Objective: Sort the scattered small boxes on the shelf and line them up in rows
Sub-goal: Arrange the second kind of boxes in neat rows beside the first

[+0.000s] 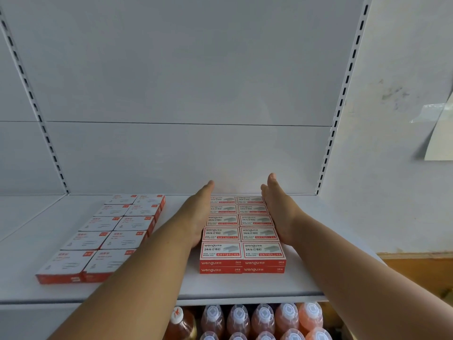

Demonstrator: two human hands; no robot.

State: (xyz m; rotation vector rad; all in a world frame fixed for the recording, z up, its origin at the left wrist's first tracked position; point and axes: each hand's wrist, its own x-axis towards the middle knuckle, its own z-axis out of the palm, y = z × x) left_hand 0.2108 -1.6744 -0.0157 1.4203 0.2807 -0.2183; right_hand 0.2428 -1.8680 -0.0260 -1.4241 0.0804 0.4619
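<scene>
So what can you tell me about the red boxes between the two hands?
The red and white staple boxes look like cardboard, printed "wengu 24/6" with a staple picture. They lie flat on the white shelf in two straight columns, five boxes deep and stacked two high at the front. The left hand and right hand press flat against the block's sides, fingers straight.
</scene>
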